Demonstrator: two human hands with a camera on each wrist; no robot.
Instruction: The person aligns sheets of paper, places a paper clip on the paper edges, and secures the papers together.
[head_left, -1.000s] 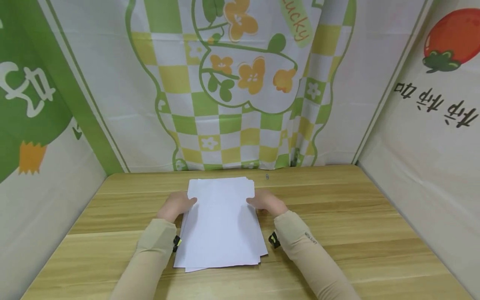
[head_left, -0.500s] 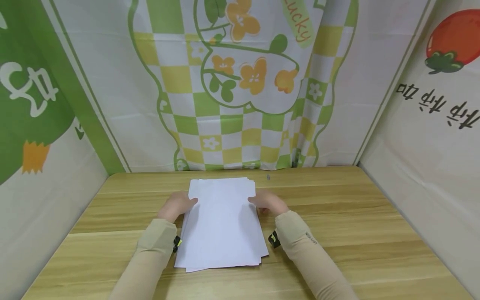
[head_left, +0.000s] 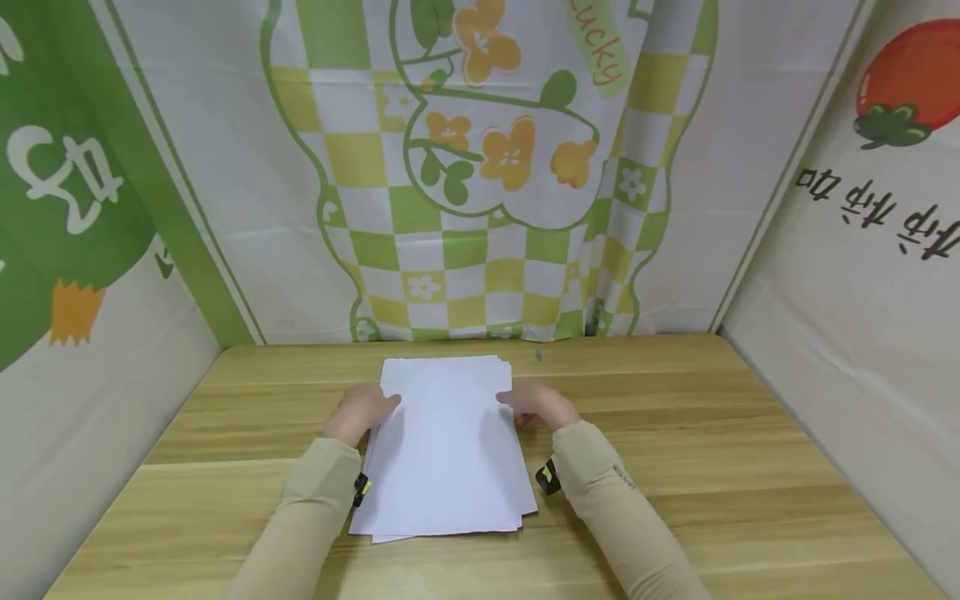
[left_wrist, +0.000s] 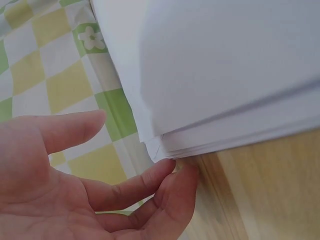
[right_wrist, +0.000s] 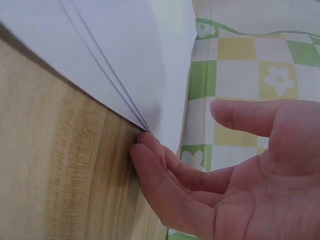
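Observation:
A loose stack of white paper sheets (head_left: 450, 450) lies on the wooden table, its edges uneven at the bottom and right side. At its left edge is my left hand (head_left: 362, 412); in the left wrist view the fingertips (left_wrist: 172, 167) touch the sheets' edge while the thumb stands apart from the fingers. Along the opposite edge, my right hand (head_left: 542, 404) has its fingertips (right_wrist: 144, 142) against the paper in the right wrist view. That thumb too is raised away from the other fingers. Neither hand pinches the sheets.
The wooden table (head_left: 712, 450) extends to both sides of the paper. A tiny grey object (head_left: 537, 356) lies near its back edge. Behind it hangs a checkered, flowered curtain (head_left: 480, 275). Printed fabric walls (head_left: 847, 317) close off the sides.
My left hand has shifted slightly right, towards the paper. The right hand and the stack look almost unmoved, and the whole view has drifted a little.

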